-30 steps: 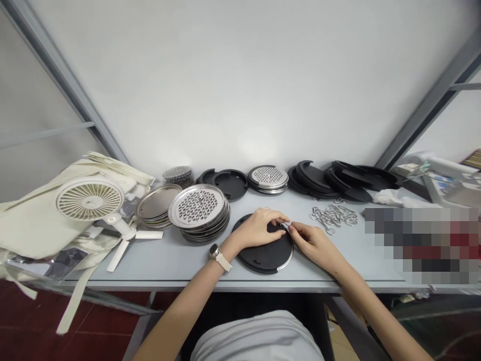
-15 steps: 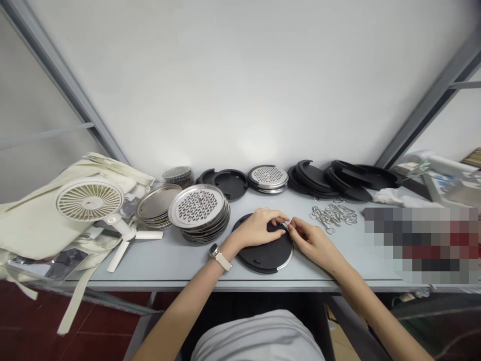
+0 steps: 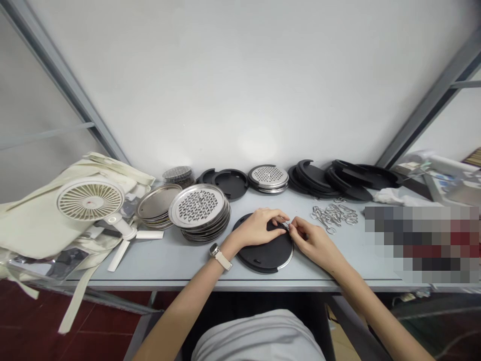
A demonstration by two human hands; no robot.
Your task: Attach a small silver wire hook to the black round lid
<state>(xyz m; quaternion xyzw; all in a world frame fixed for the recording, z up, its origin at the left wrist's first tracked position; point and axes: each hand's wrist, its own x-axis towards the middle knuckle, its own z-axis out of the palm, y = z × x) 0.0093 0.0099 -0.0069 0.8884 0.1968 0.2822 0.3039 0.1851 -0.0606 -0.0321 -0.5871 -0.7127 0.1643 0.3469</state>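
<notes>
Cream-coloured fabric is seen at the far left, in a flat bag [image 3: 30, 220] laid over the end of the grey bench [image 3: 161, 260]. In front of the bag a white round fan with a short handle [image 3: 90, 200] is propped, and beside its base two narrow white strips [image 3: 149, 234] are set down. Next, a stack of plain round metal plates [image 3: 160, 199] is partly overlapped by a taller stack of silver grating discs with raised teeth [image 3: 201, 205]. Behind these, notched round black trays [image 3: 231, 184] are placed near the wall.

On the near middle of the bench, a flat black disc with a silvery edge at its right [image 3: 263, 256] is covered in part by the left hand [image 3: 259, 228], which is laid over its top with thumb and fingers spread apart. At the disc's upper right edge, a thin metal piece [image 3: 286, 225], mostly hidden, is pinched by the fingertips of the right hand [image 3: 310, 238]. Farther right, a loose heap of silver wire pieces with rings [image 3: 334, 215] is scattered, backed by a pile of tilted black trays [image 3: 319, 180].
</notes>
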